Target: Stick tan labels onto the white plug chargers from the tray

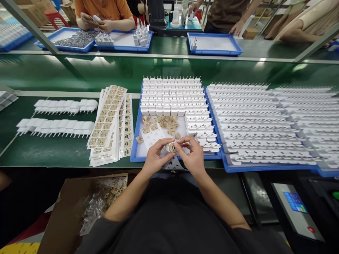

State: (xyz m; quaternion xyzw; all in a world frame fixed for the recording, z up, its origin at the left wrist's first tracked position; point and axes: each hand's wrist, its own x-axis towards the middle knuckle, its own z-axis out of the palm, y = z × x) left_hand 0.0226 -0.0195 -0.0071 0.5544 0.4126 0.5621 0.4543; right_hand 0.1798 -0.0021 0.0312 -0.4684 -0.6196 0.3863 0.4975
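Note:
Between both hands, over the front edge of a blue-rimmed tray (135,148), is a small white plug charger (172,147) with a tan label on the face turned up. My left hand (156,155) grips its left side with thumb and fingers. On the other side my right hand (192,155) pinches it, thumb on the tan face. Just beyond lie loose tan label pieces (169,124) and a partly peeled label sheet (151,135). Rows of white chargers (172,95), pins up, fill the tray's back and right side.
Label sheets (108,120) are stacked left of the tray. Farther left are two rows of chargers (55,125). More filled trays (262,127) stand to the right. A cardboard box (71,197) of scraps sits below the bench. Across the line, a person in an orange shirt (106,10) handles a white part.

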